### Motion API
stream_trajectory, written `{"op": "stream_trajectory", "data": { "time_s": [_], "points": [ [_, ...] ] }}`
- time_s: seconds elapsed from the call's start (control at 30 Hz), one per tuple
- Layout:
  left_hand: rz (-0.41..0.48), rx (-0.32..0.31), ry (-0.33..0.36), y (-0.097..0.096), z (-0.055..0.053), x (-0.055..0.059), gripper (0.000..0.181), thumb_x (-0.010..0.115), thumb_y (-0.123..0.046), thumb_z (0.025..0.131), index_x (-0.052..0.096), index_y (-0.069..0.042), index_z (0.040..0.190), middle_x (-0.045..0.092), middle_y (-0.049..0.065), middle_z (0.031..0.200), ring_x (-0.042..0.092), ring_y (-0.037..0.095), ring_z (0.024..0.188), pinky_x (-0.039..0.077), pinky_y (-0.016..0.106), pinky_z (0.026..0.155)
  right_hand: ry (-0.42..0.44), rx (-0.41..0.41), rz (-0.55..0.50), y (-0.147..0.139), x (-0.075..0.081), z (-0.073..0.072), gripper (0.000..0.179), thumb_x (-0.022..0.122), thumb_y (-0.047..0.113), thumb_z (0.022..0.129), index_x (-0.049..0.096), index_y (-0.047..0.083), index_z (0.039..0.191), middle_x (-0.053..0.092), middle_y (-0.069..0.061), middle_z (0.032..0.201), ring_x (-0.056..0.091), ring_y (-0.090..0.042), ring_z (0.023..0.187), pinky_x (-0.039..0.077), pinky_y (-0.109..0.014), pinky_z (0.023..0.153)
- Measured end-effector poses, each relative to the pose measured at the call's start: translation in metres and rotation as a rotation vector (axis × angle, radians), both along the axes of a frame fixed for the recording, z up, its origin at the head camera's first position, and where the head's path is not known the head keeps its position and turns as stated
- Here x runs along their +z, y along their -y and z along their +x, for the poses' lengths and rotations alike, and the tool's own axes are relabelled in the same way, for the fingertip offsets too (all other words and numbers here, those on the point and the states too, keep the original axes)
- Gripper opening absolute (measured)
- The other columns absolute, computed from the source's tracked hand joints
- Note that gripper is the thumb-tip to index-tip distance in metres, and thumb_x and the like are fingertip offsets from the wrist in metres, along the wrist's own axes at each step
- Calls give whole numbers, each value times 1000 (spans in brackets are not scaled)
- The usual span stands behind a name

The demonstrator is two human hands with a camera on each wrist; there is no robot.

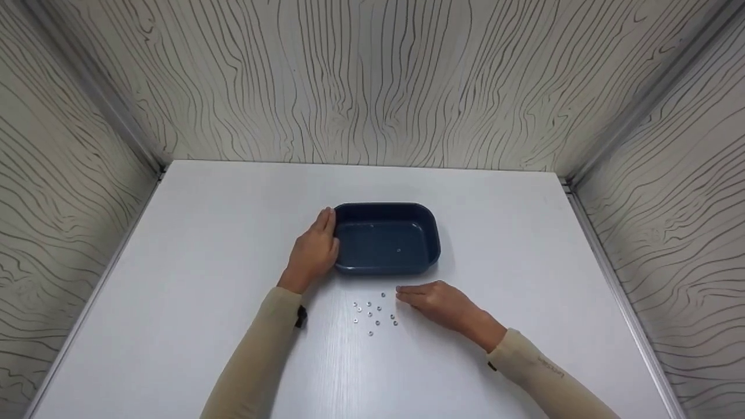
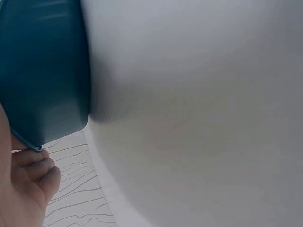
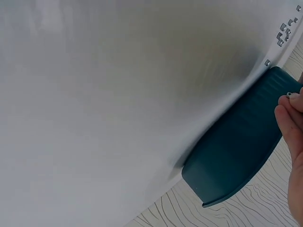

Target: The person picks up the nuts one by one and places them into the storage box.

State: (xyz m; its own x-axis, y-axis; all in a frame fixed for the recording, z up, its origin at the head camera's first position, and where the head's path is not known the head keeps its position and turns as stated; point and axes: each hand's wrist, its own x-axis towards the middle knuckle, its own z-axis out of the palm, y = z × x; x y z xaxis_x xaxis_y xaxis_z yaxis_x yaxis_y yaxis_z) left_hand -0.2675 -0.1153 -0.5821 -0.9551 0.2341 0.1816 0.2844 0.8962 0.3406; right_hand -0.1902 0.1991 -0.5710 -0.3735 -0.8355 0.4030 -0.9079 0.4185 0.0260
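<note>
A dark blue rectangular basin rests on the white table. My left hand grips its left rim, and in the left wrist view the fingers curl at the rim's edge beside the basin's outer wall. Just in front of the basin, my right hand pinches a small metal nut between thumb and fingertips, seen in the right wrist view. Several more nuts lie scattered on the table left of that hand. A tiny nut sits on the basin floor, another near its back wall.
The white table ends at a patterned back wall, with similar panels on the left and right. Metal rails run along the table's sides.
</note>
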Motion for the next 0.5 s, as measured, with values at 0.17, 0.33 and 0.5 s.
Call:
{"op": "stream_trajectory", "data": {
  "time_s": [0.17,0.33,0.5],
  "points": [
    [-14,5,0,0,-1,-1,62,40,-22,107,30,4,163,36,20,169,41,33,156,46,46,121,138,-19,-151,3,0,-2,39,85,-11,74,83,4,110,83,-7,108,81,-16,98,64,-24,79],
    [-10,11,-2,0,0,-1,63,40,-22,106,31,4,162,37,20,169,42,33,155,46,46,121,215,-48,-202,4,3,-3,40,82,-14,76,82,3,112,83,-8,108,81,-17,98,64,-24,79],
    [-12,15,17,-1,0,0,63,40,-22,106,30,3,163,35,19,170,41,33,156,44,46,122,299,-71,-241,6,8,-5,37,80,-14,79,82,2,112,82,-10,110,81,-20,99,64,-23,76]
  ]
}}
